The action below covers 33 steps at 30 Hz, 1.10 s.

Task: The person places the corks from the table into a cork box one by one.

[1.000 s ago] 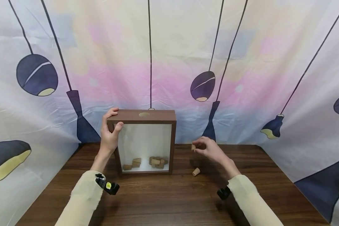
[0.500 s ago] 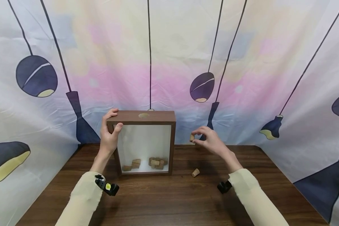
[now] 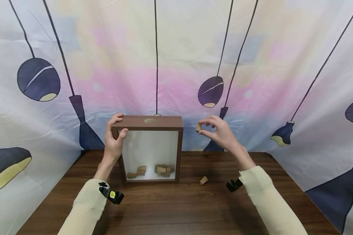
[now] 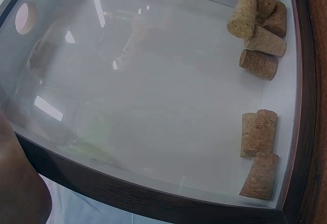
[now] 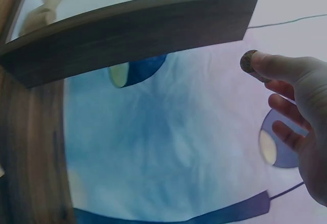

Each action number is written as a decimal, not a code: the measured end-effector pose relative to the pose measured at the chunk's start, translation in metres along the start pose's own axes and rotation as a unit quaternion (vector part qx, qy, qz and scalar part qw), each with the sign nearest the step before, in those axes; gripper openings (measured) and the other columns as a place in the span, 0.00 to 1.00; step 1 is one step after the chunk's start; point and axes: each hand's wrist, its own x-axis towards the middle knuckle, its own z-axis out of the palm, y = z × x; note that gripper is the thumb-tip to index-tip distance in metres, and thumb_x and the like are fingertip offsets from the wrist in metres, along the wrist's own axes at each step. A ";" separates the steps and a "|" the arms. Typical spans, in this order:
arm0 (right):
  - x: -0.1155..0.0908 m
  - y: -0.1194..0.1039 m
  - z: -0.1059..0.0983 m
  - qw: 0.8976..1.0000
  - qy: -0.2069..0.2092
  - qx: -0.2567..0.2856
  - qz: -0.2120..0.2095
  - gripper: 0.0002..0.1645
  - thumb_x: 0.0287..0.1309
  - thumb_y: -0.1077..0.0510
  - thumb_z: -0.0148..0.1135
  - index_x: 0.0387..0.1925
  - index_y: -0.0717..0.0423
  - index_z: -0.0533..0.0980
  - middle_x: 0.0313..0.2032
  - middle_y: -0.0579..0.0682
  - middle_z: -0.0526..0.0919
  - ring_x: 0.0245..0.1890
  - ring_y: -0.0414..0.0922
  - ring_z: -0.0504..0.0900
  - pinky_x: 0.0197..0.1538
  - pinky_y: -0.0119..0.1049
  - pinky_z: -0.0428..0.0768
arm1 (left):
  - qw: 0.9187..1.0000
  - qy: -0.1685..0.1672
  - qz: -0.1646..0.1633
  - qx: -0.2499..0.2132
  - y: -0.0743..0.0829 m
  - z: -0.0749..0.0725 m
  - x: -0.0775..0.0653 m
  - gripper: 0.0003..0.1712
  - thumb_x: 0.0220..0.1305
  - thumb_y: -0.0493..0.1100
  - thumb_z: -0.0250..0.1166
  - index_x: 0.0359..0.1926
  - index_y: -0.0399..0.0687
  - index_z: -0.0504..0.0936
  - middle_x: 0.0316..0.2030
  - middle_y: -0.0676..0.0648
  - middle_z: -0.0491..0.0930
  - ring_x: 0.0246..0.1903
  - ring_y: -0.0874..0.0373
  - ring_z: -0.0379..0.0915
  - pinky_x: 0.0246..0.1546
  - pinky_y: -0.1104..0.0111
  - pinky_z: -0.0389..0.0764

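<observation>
A brown wooden shadow box (image 3: 180,153) with a clear front stands upright on the table, a round hole (image 3: 150,120) in its top. Several corks (image 4: 260,40) lie inside along its bottom, in two groups. My left hand (image 3: 114,143) grips the box's upper left corner, thumb on the front, fingers over the top. To the right of the box, my right hand (image 3: 220,132) pinches a cork (image 3: 198,127) between thumb and fingers, in the air near the height of the box's top. In the right wrist view this cork (image 5: 249,62) is apart from the box's side.
One loose cork (image 3: 203,180) lies on the dark wooden table (image 3: 176,209), right of the box. A patterned cloth (image 3: 182,49) with printed lamps hangs behind the table and at both sides. Each wrist wears a small black camera (image 3: 233,185).
My right hand has risen from near the table to about the height of the box's top, carrying the cork. My left hand and the box have stayed in place.
</observation>
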 end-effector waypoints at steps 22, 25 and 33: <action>0.070 -0.060 -0.005 0.995 0.006 0.021 -0.097 0.22 0.51 0.58 0.76 0.49 0.57 0.83 0.46 0.52 0.83 0.45 0.47 0.78 0.48 0.41 0.77 | 1.000 -0.005 0.000 -0.005 0.000 0.000 0.000 0.27 0.70 0.41 0.60 0.57 0.21 0.65 0.64 0.24 0.63 0.71 0.44 0.57 0.71 0.65 0.54; 0.078 -0.069 0.002 0.994 -0.006 0.021 -0.109 0.21 0.53 0.58 0.75 0.49 0.57 0.83 0.45 0.52 0.83 0.46 0.47 0.78 0.51 0.38 0.77 | 1.000 -0.006 0.000 -0.004 -0.001 -0.001 -0.001 0.27 0.70 0.42 0.60 0.57 0.21 0.65 0.64 0.24 0.63 0.71 0.45 0.57 0.71 0.64 0.54; 0.100 -0.086 0.023 0.991 -0.029 0.008 -0.130 0.21 0.54 0.56 0.75 0.49 0.59 0.83 0.44 0.51 0.84 0.45 0.46 0.79 0.52 0.37 0.78 | 1.000 -0.008 0.005 -0.006 -0.001 -0.001 0.001 0.27 0.71 0.42 0.60 0.57 0.21 0.65 0.64 0.24 0.62 0.72 0.44 0.56 0.72 0.63 0.54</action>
